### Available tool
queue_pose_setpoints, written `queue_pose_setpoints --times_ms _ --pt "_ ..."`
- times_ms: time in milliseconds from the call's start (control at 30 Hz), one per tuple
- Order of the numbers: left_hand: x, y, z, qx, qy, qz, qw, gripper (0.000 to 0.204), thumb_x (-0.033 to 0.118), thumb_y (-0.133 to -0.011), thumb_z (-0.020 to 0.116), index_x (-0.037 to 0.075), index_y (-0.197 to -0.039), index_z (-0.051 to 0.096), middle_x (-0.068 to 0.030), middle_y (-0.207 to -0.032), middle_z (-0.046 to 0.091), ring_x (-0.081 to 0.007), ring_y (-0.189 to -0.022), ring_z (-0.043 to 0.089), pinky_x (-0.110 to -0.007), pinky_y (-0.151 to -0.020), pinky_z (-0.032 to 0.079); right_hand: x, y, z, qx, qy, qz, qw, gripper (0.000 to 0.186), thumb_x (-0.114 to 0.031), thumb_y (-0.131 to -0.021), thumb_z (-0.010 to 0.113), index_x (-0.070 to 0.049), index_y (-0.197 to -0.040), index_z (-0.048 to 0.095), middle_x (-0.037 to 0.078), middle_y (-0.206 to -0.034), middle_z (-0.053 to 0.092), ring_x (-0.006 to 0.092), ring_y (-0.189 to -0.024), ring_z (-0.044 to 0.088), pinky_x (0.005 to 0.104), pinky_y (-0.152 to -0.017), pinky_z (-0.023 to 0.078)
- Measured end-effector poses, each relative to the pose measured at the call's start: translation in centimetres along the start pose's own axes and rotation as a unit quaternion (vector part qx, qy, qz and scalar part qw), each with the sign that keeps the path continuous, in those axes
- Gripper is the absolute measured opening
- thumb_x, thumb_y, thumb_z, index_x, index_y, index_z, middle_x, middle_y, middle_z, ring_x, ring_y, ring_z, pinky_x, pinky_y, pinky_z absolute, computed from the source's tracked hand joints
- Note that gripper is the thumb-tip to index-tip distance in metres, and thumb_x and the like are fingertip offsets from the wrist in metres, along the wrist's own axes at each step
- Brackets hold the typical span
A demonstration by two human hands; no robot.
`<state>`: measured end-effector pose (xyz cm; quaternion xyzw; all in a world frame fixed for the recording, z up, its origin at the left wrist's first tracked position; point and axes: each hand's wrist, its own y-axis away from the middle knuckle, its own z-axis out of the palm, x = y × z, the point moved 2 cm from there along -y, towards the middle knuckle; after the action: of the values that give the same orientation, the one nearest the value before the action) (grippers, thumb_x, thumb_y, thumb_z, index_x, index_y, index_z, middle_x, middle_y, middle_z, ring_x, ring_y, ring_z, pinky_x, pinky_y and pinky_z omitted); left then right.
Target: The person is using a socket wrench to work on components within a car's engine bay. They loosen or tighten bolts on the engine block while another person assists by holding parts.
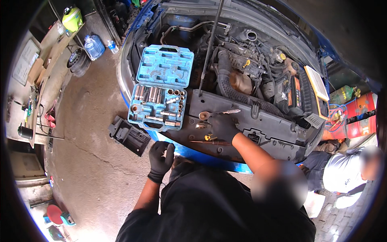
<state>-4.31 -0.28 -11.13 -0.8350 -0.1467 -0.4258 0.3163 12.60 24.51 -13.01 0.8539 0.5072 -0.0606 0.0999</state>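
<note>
Over the black cover panel (pixel 225 103) at the car's front, your gloved right hand (pixel 224 127) reaches in with its fingers bent downward; whether they grip the ratchet (pixel 204 115) or only rest by it, you cannot tell. The ratchet lies at the far side of those fingers, its round head to their left, its handle running roughly sideways and tipping slightly away toward the right. Your right hand is clearly the nearer one: your left hand (pixel 160 158) hangs off the front edge, fingers curled, its contents unclear. Nearer you, a screwdriver (pixel 217 142) lies sideways. Farther left sits the open blue socket case (pixel 165 72); beyond the panel, the engine (pixel 252 60).
</note>
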Motion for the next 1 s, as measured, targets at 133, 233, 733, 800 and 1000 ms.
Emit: queue_pose_setpoints --times_ms 133,233,733,800,1000 --pt "-0.2 1.9 1.3 -0.029 0.015 -0.029 0.999 0.013 0.008 -0.092 0.066 0.003 -0.08 0.067 -0.0121 -0.077 0.068 -0.0318 -0.07 0.066 -0.041 -0.064 0.05 0.8 -0.8 -1.7 0.187 0.035 -0.045 0.981 0.014 -0.015 -0.082 0.063 -0.009 -0.091 0.073 0.012 -0.092 0.07 0.034 -0.094 0.067 0.0468 -0.08 0.053" --pt "0.6 2.0 2.5 -0.045 0.013 -0.025 0.999 0.017 0.007 -0.096 0.063 0.002 -0.081 0.069 -0.011 -0.078 0.07 -0.027 -0.072 0.067 -0.037 -0.067 0.051 3.2 -1.1 -0.7 0.11 0.101 -0.046 0.988 0.019 -0.014 -0.082 0.066 -0.012 -0.099 0.071 0.01 -0.102 0.066 0.0337 -0.1 0.063 0.0477 -0.081 0.051" --pt "4.8 -6.0 9.1 -0.119 0.055 0.054 0.99 0.009 0.008 -0.092 0.069 0.002 -0.085 0.069 -0.0155 -0.081 0.067 -0.0337 -0.073 0.066 -0.04 -0.066 0.05 12.6 2.6 -5.7 0.185 -0.456 0.064 0.868 0.024 -0.028 -0.102 0.058 -0.004 -0.1 0.058 0.008 -0.084 0.061 0.0205 -0.073 0.063 0.0366 -0.068 0.051" --pt "4.9 -9.5 13.2 -0.107 0.06 0.126 0.984 0.01 0.013 -0.088 0.073 0.004 -0.087 0.068 -0.0157 -0.086 0.067 -0.0365 -0.082 0.065 -0.046 -0.071 0.05 15.9 3.6 -7.2 0.192 -0.587 0.138 0.774 0.026 -0.034 -0.104 0.059 -0.008 -0.108 0.062 0.002 -0.074 0.057 0.0136 -0.06 0.056 0.0311 -0.056 0.046" --pt "0.5 -19.1 23.9 -0.107 -0.174 0.073 0.976 0.026 0.033 -0.09 0.068 0.009 -0.097 0.071 -0.0166 -0.098 0.068 -0.0369 -0.097 0.065 -0.048 -0.082 0.051 22.6 1.8 -12.7 0.204 -0.775 0.277 0.529 0.053 -0.065 -0.1 0.05 -0.014 -0.101 0.063 -0.003 -0.06 0.05 0.0148 -0.045 0.045 0.0286 -0.042 0.032"
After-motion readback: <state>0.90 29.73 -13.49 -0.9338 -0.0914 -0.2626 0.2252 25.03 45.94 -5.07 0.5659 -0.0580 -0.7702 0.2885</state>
